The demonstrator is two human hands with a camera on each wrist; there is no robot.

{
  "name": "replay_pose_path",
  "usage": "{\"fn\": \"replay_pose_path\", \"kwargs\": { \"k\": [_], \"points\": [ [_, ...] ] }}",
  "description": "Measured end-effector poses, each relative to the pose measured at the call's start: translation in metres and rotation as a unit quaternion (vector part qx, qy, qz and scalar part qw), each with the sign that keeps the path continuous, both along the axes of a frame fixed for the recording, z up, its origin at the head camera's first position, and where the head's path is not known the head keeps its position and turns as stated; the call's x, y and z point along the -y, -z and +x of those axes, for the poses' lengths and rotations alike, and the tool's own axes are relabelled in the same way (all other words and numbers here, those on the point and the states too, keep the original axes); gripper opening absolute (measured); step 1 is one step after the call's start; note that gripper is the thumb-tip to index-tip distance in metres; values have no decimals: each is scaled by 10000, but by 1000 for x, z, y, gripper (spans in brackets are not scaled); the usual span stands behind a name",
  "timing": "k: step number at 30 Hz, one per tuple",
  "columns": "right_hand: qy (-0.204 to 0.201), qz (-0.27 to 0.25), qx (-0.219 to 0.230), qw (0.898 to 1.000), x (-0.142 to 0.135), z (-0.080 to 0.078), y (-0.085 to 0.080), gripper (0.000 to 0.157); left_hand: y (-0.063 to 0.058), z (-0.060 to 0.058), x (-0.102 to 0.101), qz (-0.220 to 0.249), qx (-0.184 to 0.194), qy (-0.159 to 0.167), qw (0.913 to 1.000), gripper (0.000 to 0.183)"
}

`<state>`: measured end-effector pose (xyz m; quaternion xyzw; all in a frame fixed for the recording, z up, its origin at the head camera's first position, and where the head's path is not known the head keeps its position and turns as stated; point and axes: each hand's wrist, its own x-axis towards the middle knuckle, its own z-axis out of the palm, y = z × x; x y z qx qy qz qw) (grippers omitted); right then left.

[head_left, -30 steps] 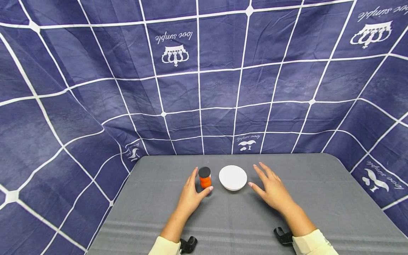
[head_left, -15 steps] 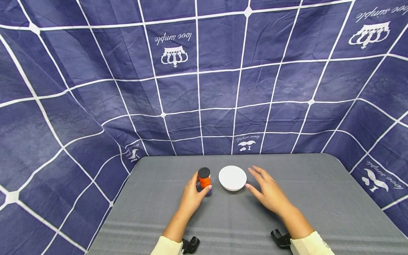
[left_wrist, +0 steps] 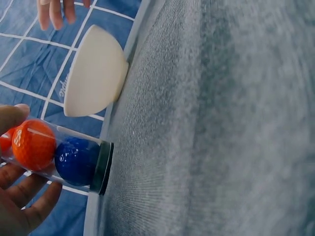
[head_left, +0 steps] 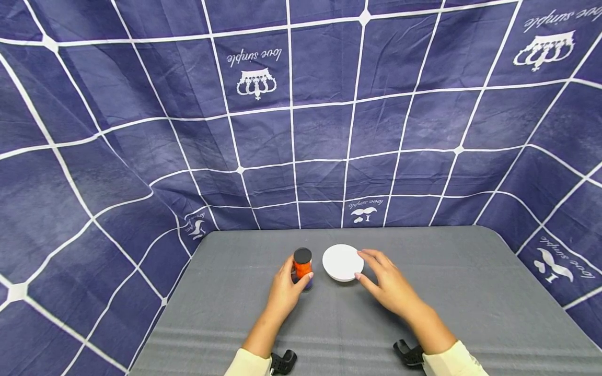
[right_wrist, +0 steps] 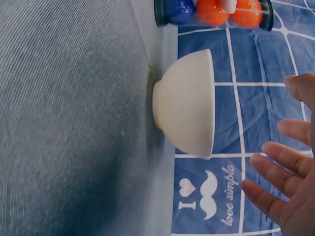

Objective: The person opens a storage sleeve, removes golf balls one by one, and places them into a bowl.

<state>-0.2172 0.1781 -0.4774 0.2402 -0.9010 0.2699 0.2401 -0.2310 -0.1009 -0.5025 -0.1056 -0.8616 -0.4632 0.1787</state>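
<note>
A clear tube of balls (left_wrist: 48, 151) with dark end caps stands upright on the table, with orange balls above a blue one. My left hand (head_left: 284, 288) holds it, thumb on the near side and fingers round the far side; the left wrist view shows the thumb (left_wrist: 12, 116) and fingers against the plastic. Right of the tube sits a plain white bowl (head_left: 343, 262), upright on its foot. My right hand (head_left: 394, 286) is spread at the bowl's right side, its fingertips overlapping the rim in the head view. In the right wrist view those fingers (right_wrist: 275, 173) appear apart from the bowl (right_wrist: 187, 104).
A grey cloth-covered table (head_left: 226, 313) lies under everything. Behind it and along both sides hangs a blue curtain (head_left: 324, 130) with white grid lines. Black camera mounts are on the left wrist (head_left: 284, 361) and right wrist (head_left: 408, 353).
My left hand has closed round the tube, which it earlier only flanked with spread fingers. My right hand has moved left to the bowl's rim. The bowl has stayed in place.
</note>
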Motion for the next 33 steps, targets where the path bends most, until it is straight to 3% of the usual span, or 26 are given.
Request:
{"fn": "replay_pose_path", "kwargs": {
  "k": [8, 19, 33],
  "points": [
    [-98, -41, 27, 9999, 9, 2, -4, 54, -2, 3, -5, -108, -124, 144, 9998, 57],
    [-224, -131, 214, 9994, 21, 6, -8, 57, -6, 10, -14, -723, -583, 188, 9955, 55],
    [-660, -384, 532, 9957, 40, 12, -14, 60, -13, 17, -27, -688, -346, 370, 9963, 56]
  ]
}}
